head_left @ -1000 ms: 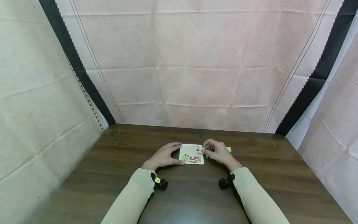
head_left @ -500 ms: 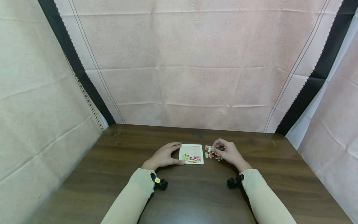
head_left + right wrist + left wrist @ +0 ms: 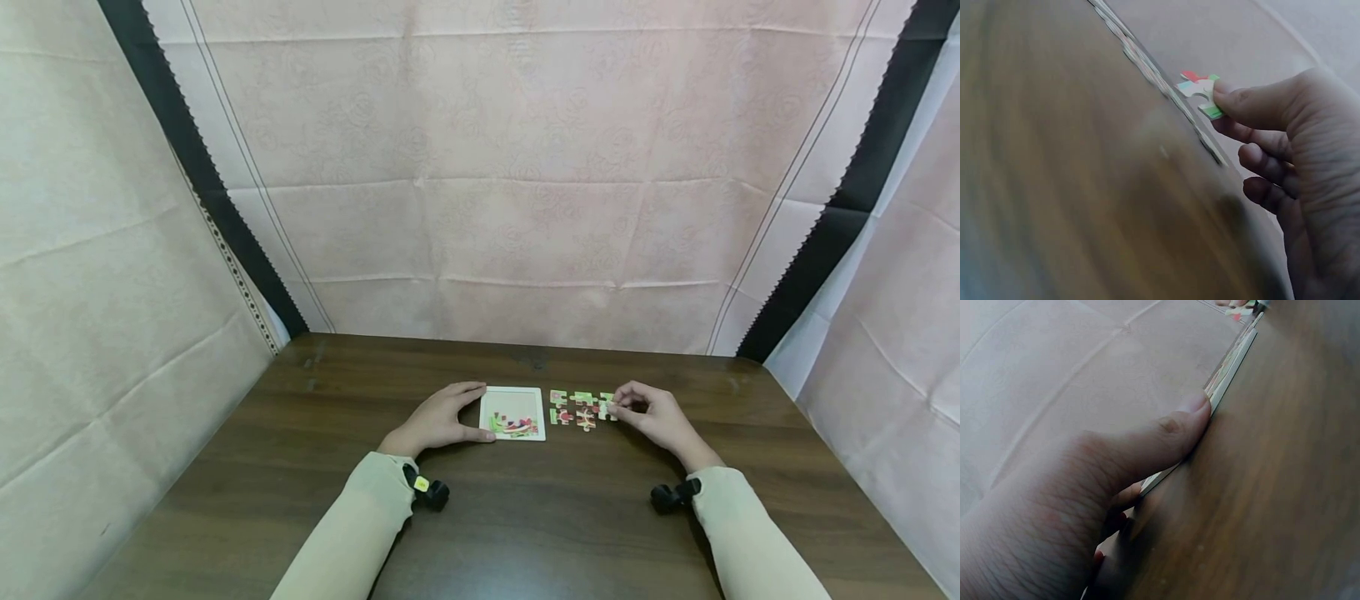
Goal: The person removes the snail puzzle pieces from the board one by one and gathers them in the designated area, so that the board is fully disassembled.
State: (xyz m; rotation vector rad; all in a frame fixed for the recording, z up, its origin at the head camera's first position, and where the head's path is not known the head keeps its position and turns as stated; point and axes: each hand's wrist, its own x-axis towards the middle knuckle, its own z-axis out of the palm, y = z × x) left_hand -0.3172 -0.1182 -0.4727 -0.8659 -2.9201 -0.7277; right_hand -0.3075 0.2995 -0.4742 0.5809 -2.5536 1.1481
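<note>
A white-framed puzzle tray point(image 3: 513, 389) lies on the table, with a colourful picture along its lower part. My left hand point(image 3: 441, 421) grips its left side, thumb at the near corner and fingers at the far one; the left wrist view shows the thumb point(image 3: 1169, 434) against the tray's edge point(image 3: 1234, 372). Right of the tray lie several puzzle pieces point(image 3: 564, 416), green, red and white. Over the right end of that group, my right hand point(image 3: 660, 418) pinches one piece point(image 3: 1207, 94) between thumb and forefinger; the right wrist view shows it raised above the others.
The brown wooden table point(image 3: 480, 517) extends around the hands. A pale cloth point(image 3: 525, 208) hangs behind it, with more cloth at both sides and dark strips at the corners. Dark wrist cameras are strapped to the left wrist point(image 3: 435, 495) and right wrist point(image 3: 666, 499).
My right hand has moved right, from the tray's right edge to the far end of the loose pieces, uncovering several of them. The left hand and tray have stayed in place.
</note>
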